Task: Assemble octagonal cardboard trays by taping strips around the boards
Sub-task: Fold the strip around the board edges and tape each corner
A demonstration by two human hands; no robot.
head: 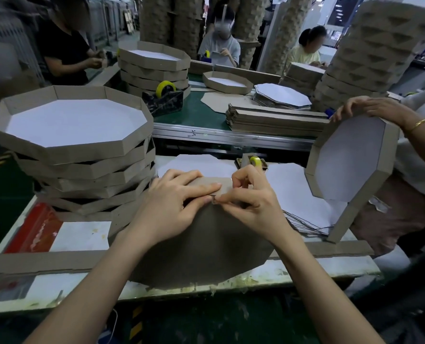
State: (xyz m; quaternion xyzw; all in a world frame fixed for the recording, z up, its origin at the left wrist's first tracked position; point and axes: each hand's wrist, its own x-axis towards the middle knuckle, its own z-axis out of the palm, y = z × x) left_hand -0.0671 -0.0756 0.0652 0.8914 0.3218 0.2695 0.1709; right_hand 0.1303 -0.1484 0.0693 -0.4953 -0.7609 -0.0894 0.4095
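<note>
Two hands meet on a matte grey-brown octagonal cardboard board [201,244], tilted up on the white worktable [82,234].
From my station, the left hand [174,194] presses straight fingers flat on a plain cardboard strip [222,185] along the board's far edge, and the right hand [251,197] pinches the strip's lower edge with curled fingers.

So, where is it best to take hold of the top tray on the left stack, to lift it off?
Probably by the rim wall on its near right side, coming from above: thumb inside, fingers outside. The top tray lies flat and open side up, so that upright wall stands free to pinch, while its bottom rests on the stack.
</note>
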